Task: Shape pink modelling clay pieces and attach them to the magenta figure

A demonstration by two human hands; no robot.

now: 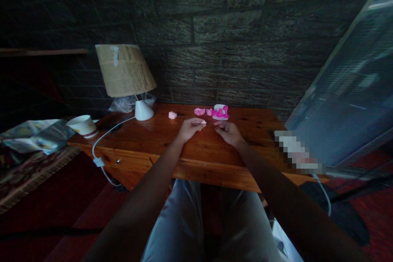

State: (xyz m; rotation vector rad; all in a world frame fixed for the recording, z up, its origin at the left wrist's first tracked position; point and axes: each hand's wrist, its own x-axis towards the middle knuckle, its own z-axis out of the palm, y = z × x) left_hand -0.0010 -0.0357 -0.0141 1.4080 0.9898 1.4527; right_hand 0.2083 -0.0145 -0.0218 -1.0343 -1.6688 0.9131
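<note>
My left hand [190, 128] is closed, pinching a small pale pink piece of modelling clay [202, 125] between thumb and fingertips just above the wooden desk [208, 151]. Facing it from the right is my right hand [229, 132], its fingers bent and a little apart, with nothing visible between them. A larger pale pink lump [172, 115] lies on the desk beyond my left hand. Straight ahead sit a small pink shape like a filled dish [199, 111], a smaller pink piece [209, 111] and bright pink pieces [221, 111] on a white backing.
On the left stands a lamp [143, 110] with a paper-like shade, its white cord [100, 139] hanging over the desk's front edge. A paper cup [82, 126] is farther left. At the right end lies a blurred-out object [296, 149]. A stone-block wall [215, 49] closes the back.
</note>
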